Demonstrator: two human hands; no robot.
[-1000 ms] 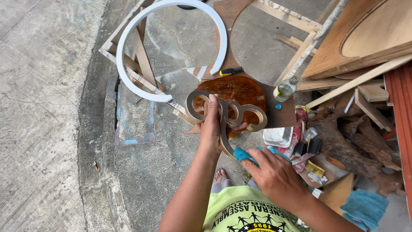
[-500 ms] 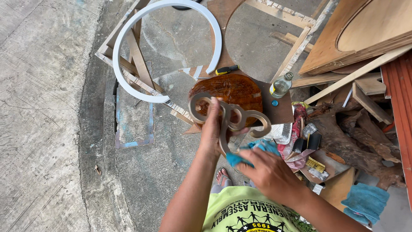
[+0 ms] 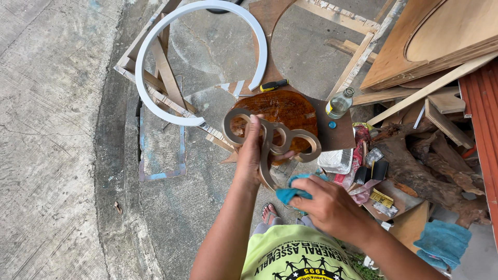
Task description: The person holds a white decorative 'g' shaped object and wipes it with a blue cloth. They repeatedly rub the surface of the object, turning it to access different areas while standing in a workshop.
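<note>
Overhead, left hand (image 3: pixel 252 155) grips looped wooden cutout (image 3: pixel 270 140); right hand (image 3: pixel 324 205) presses teal cloth (image 3: pixel 290 192).

Right hand (image 3: pixel 332 207) brought blue cloth (image 3: pixel 290 193) against cutout (image 3: pixel 272 142).

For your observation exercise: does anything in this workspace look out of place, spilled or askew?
Yes. The small glass bottle stands open, its blue cap lying loose beside it on the brown board. Packets and scraps are heaped untidily beside the right hand.
</note>
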